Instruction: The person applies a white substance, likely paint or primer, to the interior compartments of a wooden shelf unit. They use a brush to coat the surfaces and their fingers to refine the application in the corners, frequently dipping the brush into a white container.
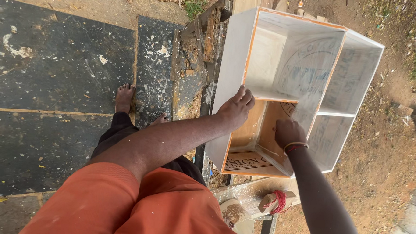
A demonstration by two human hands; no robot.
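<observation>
1. Head view: a white cabinet box (pixel 284 87) with orange-edged panels lies open side up on a rough wooden bench (pixel 251 191), split by dividers into several compartments.
2. The left hand (pixel 236 109) rests on the box's near side panel, fingers curled loosely over the top edge where a shelf meets it.
3. The right hand (pixel 289 133), a band at its wrist, reaches into the lower middle compartment; fingers are bent inward, but I cannot tell whether they grip anything.
4. Just below the box sit a paint-smeared tin (pixel 235 216) and a tool wrapped in red cord (pixel 275 203).
5. Scrap timber (pixel 207 32) is piled beside the box.
6. Bare feet (pixel 124 97) stand on dark, paint-spattered boards (pixel 56 68); dry reddish dirt (pixel 388 157) lies to the right, outdoors.
</observation>
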